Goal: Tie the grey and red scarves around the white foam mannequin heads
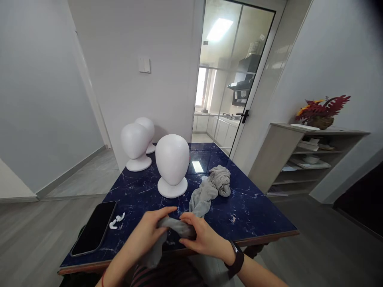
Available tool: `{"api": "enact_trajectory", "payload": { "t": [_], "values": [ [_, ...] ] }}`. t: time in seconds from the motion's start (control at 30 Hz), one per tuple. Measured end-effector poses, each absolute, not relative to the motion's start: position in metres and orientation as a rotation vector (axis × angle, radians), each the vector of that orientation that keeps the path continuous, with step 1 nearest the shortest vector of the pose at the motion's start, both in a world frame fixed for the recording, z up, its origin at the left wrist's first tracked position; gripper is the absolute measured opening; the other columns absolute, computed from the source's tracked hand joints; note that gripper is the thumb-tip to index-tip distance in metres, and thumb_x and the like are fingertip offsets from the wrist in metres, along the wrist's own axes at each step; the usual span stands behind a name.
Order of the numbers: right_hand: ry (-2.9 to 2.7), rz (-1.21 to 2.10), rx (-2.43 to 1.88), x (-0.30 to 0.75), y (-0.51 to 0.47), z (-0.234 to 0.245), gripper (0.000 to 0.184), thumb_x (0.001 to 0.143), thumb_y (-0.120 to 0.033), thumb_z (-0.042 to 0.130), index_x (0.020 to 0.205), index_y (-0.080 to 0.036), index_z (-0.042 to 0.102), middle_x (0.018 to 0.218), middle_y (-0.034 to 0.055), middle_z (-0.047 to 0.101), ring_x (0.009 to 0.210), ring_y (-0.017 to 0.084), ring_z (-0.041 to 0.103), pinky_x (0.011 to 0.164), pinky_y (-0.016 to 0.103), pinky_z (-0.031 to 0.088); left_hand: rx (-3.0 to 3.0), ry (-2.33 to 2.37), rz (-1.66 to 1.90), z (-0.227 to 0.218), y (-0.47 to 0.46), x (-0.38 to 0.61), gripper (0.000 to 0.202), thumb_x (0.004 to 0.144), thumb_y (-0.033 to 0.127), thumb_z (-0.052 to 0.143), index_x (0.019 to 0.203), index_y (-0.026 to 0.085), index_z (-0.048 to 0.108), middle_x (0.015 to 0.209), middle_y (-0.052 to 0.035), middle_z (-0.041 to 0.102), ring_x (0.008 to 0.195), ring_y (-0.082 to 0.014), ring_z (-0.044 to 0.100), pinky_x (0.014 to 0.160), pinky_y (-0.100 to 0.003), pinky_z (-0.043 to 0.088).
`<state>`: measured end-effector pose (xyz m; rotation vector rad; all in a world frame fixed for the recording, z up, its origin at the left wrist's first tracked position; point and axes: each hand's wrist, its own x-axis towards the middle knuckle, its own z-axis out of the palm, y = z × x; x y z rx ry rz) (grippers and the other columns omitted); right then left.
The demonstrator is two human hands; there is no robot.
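Observation:
Both my hands grip a grey cloth (176, 226) over the near edge of a dark blue marble table (248, 207). My left hand (148, 231) pinches its left end, and part of the cloth hangs down below it. My right hand (202, 235), with a black watch on the wrist, is closed on its right end. A second grey cloth (212, 185) lies crumpled on the table just beyond my hands. A white foam mannequin head (172, 163) stands behind them.
Two more white mannequin heads (136, 145) stand at the table's far left. A black phone (94, 232) and white earbuds (116, 221) lie at the near left. A shelf unit (308, 159) with a flower basket is on the right, a glass door behind.

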<state>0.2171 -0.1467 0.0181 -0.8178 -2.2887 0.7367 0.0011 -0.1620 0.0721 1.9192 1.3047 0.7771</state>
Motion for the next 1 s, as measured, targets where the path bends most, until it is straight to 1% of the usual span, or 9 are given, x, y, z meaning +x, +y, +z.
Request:
{"api": "enact_trajectory", "payload": {
  "t": [0.07, 0.2, 0.33, 0.47, 0.63, 0.73, 0.83, 0.93, 1.0],
  "values": [
    [-2.395, 0.650, -0.901, 0.225, -0.129, 0.018, 0.049, 0.074, -0.024, 0.066, 0.121, -0.021, 0.051, 0.106, 0.0065, 0.065, 0.089, 0.021, 0.061, 0.081, 0.030, 0.045, 2.005, 1.404, 0.949, 0.083, -0.160, -0.020, 0.034, 0.077, 0.024, 0.046, 0.100, 0.025, 0.070, 0.095, -0.0023, 0.070, 0.090, -0.0212, 0.063, 0.084, -0.031, 0.047],
    [-2.355, 0.579, -1.155, 0.258, -0.076, 0.018, 0.033, 0.071, -0.010, 0.052, 0.099, -0.020, 0.066, 0.083, 0.0036, 0.069, 0.077, 0.020, 0.062, 0.073, 0.027, 0.043, 2.006, 1.725, 1.240, 0.081, -0.147, -0.067, 0.038, 0.078, 0.027, 0.040, 0.104, 0.026, 0.068, 0.101, -0.0020, 0.069, 0.096, -0.0226, 0.061, 0.088, -0.034, 0.046],
    [-1.905, 0.908, -1.128, 0.281, -0.045, 0.038, 0.021, 0.071, -0.017, 0.050, 0.085, -0.016, 0.066, 0.072, 0.0021, 0.064, 0.068, 0.017, 0.058, 0.066, 0.026, 0.043, 2.037, 1.882, 0.810, 0.062, -0.137, -0.093, 0.039, 0.068, 0.025, 0.052, 0.103, 0.026, 0.070, 0.100, -0.0048, 0.071, 0.102, -0.0289, 0.060, 0.097, -0.045, 0.041],
    [-1.632, 1.532, -0.933, 0.270, -0.053, 0.080, 0.012, 0.071, -0.026, 0.057, 0.079, -0.017, 0.059, 0.064, -0.0030, 0.055, 0.054, 0.010, 0.047, 0.054, 0.022, 0.040, 2.031, 1.530, 0.679, 0.078, -0.133, -0.063, 0.075, 0.061, 0.035, 0.073, 0.132, 0.028, 0.049, 0.137, -0.0057, 0.051, 0.125, -0.0297, 0.047, 0.104, -0.047, 0.036],
    [-1.586, 1.827, -0.642, 0.251, -0.052, 0.134, 0.027, 0.065, -0.028, 0.071, 0.086, -0.016, 0.060, 0.073, -0.0011, 0.060, 0.065, 0.011, 0.056, 0.065, 0.023, 0.047, 2.001, 0.888, 0.840, 0.131, -0.105, 0.016, 0.076, 0.067, 0.041, 0.073, 0.136, 0.027, 0.044, 0.137, -0.0077, 0.051, 0.124, -0.0271, 0.048, 0.103, -0.043, 0.038],
    [-1.553, 1.820, -0.558, 0.246, -0.039, 0.156, 0.029, 0.069, -0.035, 0.073, 0.086, -0.014, 0.062, 0.075, 0.0013, 0.063, 0.066, 0.011, 0.060, 0.066, 0.023, 0.050, 1.861, 0.705, 0.771, 0.131, -0.081, 0.040, 0.073, 0.058, 0.039, 0.081, 0.124, 0.021, 0.055, 0.121, -0.0097, 0.061, 0.110, -0.0269, 0.055, 0.096, -0.042, 0.043],
    [-1.484, 1.810, -0.545, 0.244, -0.026, 0.171, 0.020, 0.073, -0.030, 0.072, 0.078, -0.013, 0.063, 0.069, -0.0001, 0.063, 0.058, 0.008, 0.058, 0.058, 0.017, 0.049, 1.475, 0.442, 0.628, 0.112, -0.060, 0.039, 0.068, 0.050, 0.050, 0.082, 0.106, 0.015, 0.064, 0.084, -0.0054, 0.068, 0.074, -0.0188, 0.062, 0.070, -0.032, 0.050],
    [-1.422, 1.854, -0.514, 0.242, -0.015, 0.178, 0.018, 0.072, -0.027, 0.074, 0.076, -0.013, 0.064, 0.070, 0.0002, 0.065, 0.059, 0.008, 0.060, 0.059, 0.017, 0.050, 1.121, 0.257, 0.552, 0.102, -0.051, 0.029, 0.070, 0.062, 0.071, 0.062, 0.099, 0.012, 0.065, 0.069, -0.0064, 0.067, 0.053, -0.0153, 0.059, 0.050, -0.026, 0.045],
    [-1.382, 1.873, -0.505, 0.241, -0.009, 0.181, 0.019, 0.069, -0.026, 0.076, 0.077, -0.013, 0.064, 0.071, 0.0001, 0.066, 0.059, 0.008, 0.061, 0.060, 0.017, 0.050, 1.004, 0.260, 0.488, 0.104, -0.050, 0.025, 0.067, 0.075, 0.069, 0.047, 0.099, 0.010, 0.065, 0.070, -0.0099, 0.069, 0.048, -0.0163, 0.060, 0.044, -0.025, 0.042]
  ]
}}
